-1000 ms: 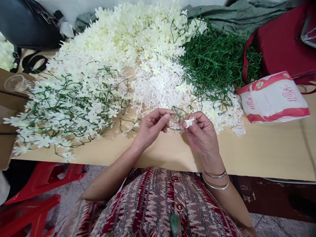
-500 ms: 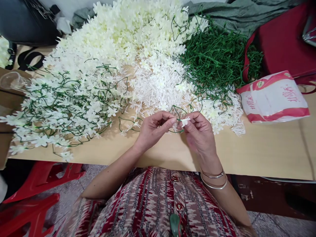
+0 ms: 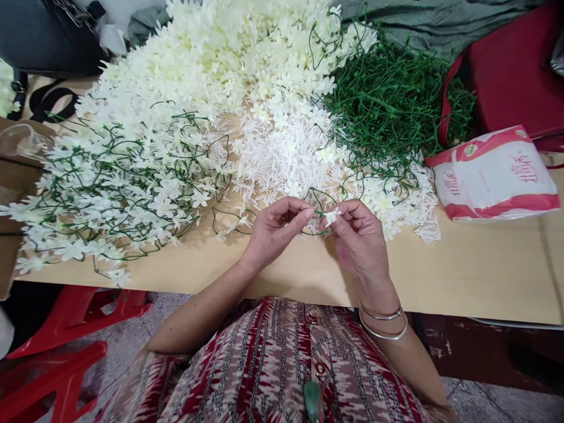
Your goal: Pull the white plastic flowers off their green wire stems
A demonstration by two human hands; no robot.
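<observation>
Thumb and fingers of my left hand [image 3: 278, 231] pinch a thin green plastic stem [image 3: 319, 212]. At the stem's end sits a small white artificial flower [image 3: 331, 216], its petals pointing right. My right hand [image 3: 359, 238], with two bangles at the wrist, closes its thumb and forefinger on that flower. Both hands hover over the table's front part, close together. Just beyond them lies a heap of thin white stamen pieces [image 3: 282, 153]. Left of my left hand spreads a pile of white flowers on green stems [image 3: 127, 188].
A large heap of loose cream-white blossoms [image 3: 211, 53] fills the back. Bare green stems [image 3: 388, 100] are piled at the back right, beside a red bag [image 3: 506, 70] and a tissue pack [image 3: 493, 176]. A black bag [image 3: 48, 41] stands back left. Red stools [image 3: 74, 317] are below the table [image 3: 462, 270].
Hardly anything differs. Both hands keep their grip on the stem and flower, and the view has shifted very slightly.
</observation>
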